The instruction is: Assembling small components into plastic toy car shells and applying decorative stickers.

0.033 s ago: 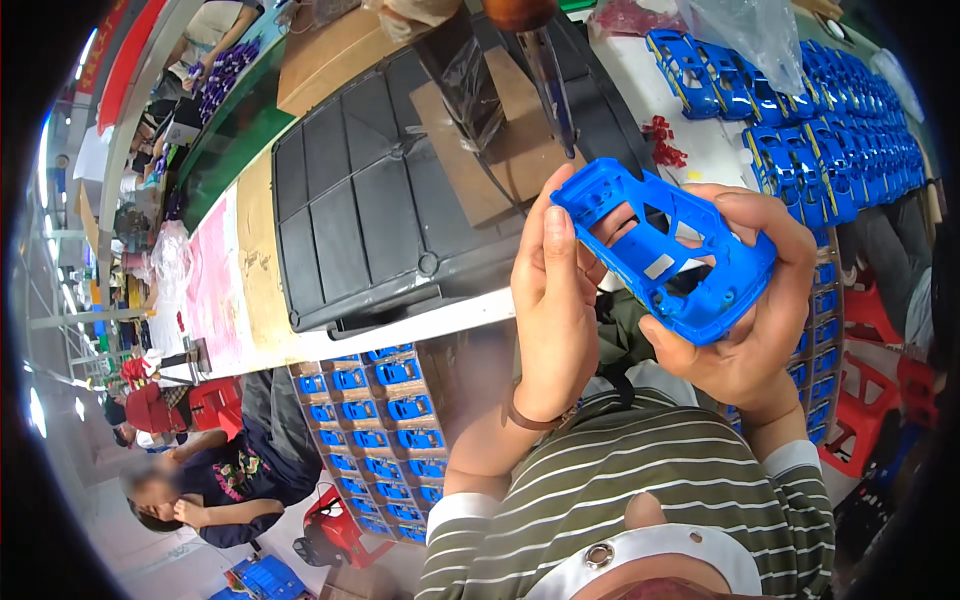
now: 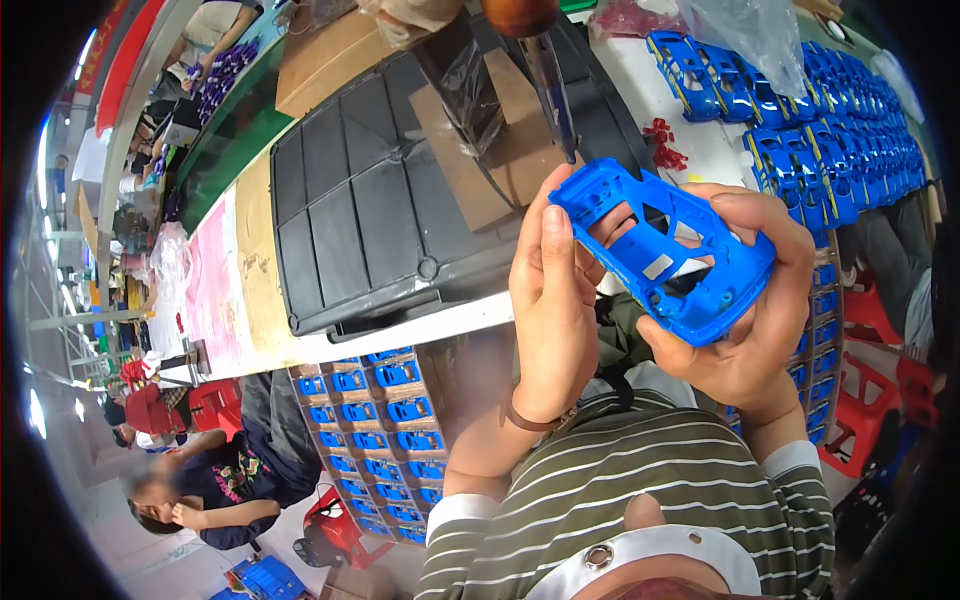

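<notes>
A stack of flat trays stands below the near edge of the tabletop, each tray cell holding one blue toy car shell; the rows run too far down to count exactly. On the tabletop lies one large black plastic lid with ribbed panels, and two brown cardboard pieces rest on and behind it. Farther right, many more blue car shells stand in close rows on the white surface, too many and too crowded to count. A small heap of red plastic parts lies just beside them. One clear plastic bag sits at the far edge above the rows.

Both hands hold one blue car shell up in front of the chest, above the tabletop's near edge. It is a hollow bright blue moulded body, turned so that its underside and window openings face the camera, with small silver-grey patches showing inside. The left hand grips its left end, thumb laid flat along the side with the fingers closed behind. The right hand cradles the right end from below, fingers curled over the top edge and clamped on the shell. A brown band circles the left wrist.

Another person sits at lower left.
</notes>
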`<act>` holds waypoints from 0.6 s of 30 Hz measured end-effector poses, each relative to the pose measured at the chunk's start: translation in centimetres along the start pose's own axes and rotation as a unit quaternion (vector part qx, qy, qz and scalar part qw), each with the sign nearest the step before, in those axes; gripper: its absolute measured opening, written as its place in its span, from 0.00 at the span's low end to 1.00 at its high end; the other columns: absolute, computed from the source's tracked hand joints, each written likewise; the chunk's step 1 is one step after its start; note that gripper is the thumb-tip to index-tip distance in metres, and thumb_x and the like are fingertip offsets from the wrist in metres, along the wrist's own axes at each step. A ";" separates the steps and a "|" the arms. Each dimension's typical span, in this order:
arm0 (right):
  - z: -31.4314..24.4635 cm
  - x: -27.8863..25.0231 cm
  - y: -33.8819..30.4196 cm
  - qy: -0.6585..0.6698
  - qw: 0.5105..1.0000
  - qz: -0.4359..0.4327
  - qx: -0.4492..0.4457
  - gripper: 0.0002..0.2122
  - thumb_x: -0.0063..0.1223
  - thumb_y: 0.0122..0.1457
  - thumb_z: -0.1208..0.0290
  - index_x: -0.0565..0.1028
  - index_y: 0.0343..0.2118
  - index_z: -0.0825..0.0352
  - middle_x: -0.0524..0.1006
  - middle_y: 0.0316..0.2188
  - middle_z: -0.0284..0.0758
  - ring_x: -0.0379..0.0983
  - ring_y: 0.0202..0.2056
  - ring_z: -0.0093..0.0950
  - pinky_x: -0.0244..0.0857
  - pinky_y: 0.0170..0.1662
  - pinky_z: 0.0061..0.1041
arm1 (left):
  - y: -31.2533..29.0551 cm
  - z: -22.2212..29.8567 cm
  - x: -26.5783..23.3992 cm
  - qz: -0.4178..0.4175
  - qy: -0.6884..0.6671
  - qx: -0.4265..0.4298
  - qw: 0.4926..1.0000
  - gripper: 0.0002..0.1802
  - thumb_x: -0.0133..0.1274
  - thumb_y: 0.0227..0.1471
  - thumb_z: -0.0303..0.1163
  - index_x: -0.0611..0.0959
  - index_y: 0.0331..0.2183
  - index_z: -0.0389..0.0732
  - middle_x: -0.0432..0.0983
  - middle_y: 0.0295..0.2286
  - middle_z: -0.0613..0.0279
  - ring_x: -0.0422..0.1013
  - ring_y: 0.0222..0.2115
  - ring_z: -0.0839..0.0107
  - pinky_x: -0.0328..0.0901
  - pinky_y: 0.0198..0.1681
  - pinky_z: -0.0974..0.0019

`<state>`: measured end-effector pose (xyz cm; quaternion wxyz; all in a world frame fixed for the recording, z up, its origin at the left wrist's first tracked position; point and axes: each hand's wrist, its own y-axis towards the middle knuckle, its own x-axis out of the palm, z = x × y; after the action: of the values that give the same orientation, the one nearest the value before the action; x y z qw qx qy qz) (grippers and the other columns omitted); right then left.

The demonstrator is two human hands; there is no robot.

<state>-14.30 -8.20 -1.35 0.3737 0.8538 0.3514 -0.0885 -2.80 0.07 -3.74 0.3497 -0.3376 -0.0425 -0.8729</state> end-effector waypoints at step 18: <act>0.8 1.2 3.6 0.028 0.991 0.067 -0.109 0.38 0.73 0.31 0.65 0.63 0.47 0.70 0.71 0.42 0.45 0.70 0.40 0.39 0.68 0.40 0.31 | 1.6 2.0 0.0 0.040 0.007 -0.006 0.999 0.27 0.40 0.59 0.39 0.61 0.53 0.30 0.68 0.46 0.49 0.70 0.44 0.62 0.65 0.51 0.62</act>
<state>-10.95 -9.81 -0.35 0.4599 0.8318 0.3109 -0.0006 -0.65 -0.49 -2.50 0.3827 -0.3352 -0.0209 -0.8606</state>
